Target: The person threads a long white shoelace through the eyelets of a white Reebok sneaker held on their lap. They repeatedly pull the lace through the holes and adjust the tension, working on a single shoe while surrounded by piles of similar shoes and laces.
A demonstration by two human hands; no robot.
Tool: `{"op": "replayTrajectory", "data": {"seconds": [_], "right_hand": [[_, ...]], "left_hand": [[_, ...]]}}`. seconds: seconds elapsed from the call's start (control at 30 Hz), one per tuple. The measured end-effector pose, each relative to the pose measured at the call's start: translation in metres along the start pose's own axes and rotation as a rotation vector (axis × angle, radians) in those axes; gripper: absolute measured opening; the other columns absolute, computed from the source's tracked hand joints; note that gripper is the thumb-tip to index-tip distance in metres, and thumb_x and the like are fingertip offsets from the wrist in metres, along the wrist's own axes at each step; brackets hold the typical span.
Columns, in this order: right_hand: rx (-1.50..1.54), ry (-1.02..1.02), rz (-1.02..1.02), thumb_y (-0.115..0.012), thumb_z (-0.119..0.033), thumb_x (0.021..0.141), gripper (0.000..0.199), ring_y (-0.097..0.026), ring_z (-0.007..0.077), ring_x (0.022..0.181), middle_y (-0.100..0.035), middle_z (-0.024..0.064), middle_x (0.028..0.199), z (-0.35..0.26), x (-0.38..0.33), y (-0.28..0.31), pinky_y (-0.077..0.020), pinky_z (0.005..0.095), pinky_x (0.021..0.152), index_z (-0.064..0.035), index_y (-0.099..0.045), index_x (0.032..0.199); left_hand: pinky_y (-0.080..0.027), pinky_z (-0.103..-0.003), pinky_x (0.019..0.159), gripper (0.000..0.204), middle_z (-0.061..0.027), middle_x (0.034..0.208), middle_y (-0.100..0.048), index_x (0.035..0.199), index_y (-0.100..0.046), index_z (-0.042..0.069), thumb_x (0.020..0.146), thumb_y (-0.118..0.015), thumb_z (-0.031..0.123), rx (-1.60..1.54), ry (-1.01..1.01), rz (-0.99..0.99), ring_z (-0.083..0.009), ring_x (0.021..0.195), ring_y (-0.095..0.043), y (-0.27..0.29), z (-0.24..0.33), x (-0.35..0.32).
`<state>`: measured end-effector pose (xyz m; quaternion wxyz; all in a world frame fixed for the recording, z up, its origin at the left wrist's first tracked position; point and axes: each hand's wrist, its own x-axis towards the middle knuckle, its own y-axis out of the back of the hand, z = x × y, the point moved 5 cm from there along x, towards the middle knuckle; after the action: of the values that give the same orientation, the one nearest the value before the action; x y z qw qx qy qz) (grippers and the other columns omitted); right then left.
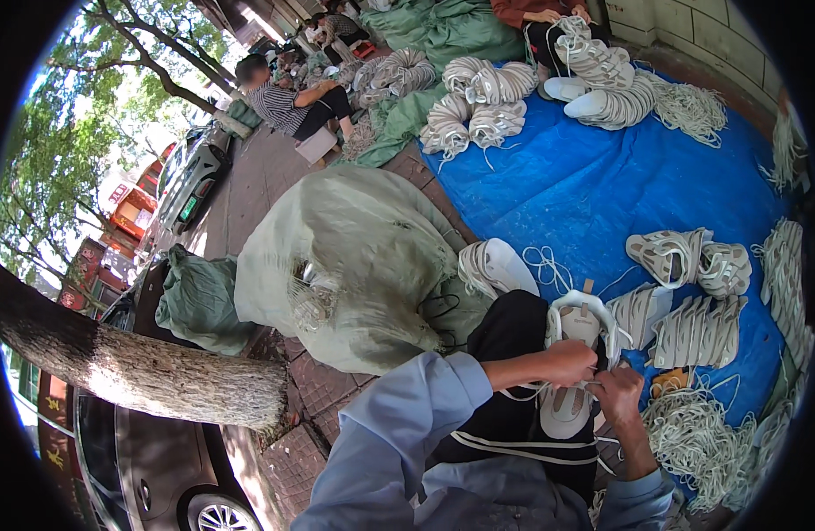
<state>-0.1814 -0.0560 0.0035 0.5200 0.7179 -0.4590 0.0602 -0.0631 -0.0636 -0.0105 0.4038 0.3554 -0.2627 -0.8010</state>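
Note:
A white and beige shoe upper [564, 418] lies across my dark-trousered lap, its tongue and collar pointing away from me. My left hand [567, 363] is closed over the upper's middle, pinching a white shoelace near the eyelets. Facing it from the right, my right hand [620, 392] is also closed, with its fingertips on the lace at the upper's edge. The two hands nearly touch. Lace ends trail to the left of the upper, and a long white cord [522, 453] crosses my lap. The fingers hide the exact eyelet.
Beyond my knees spreads a blue tarp [549, 195] with stacked shoe uppers [699, 332] and a heap of loose laces [699, 442] at right. A large pale sack [363, 257] stands ahead left, beside a tree trunk [150, 372]. Other people sit farther off among bundled uppers.

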Motion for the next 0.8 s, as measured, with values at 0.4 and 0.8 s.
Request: {"op": "replayTrajectory", "data": {"seconds": [0.4,0.8], "right_hand": [[0.341,-0.432,-0.291,-0.068,-0.023,0.064,0.023,-0.055,0.0252,0.061,-0.053,0.0076,0.066,0.034,-0.01,-0.003,-0.0433,0.0359,0.055,-0.009,-0.061,0.081],[0.729,-0.496,-0.1,-0.066,-0.006,0.065,0.01,-0.052,0.0185,0.055,-0.054,0.0076,0.064,0.018,0.028,-0.011,-0.0415,0.0294,0.052,-0.0012,-0.062,0.073]], "left_hand": [[-0.045,-0.028,0.044,0.009,-0.0113,0.053,-0.053,0.077,-0.05,0.0,0.081,-0.05,0.009,-0.373,0.153,0.473,-0.0193,0.047,-0.057,0.061,0.009,-0.037],[-0.047,-0.027,0.072,0.021,-0.0118,0.087,-0.062,0.094,-0.055,-0.004,0.089,-0.046,0.014,-0.883,-0.058,0.727,-0.0169,0.076,-0.06,0.034,0.006,-0.038]]}}
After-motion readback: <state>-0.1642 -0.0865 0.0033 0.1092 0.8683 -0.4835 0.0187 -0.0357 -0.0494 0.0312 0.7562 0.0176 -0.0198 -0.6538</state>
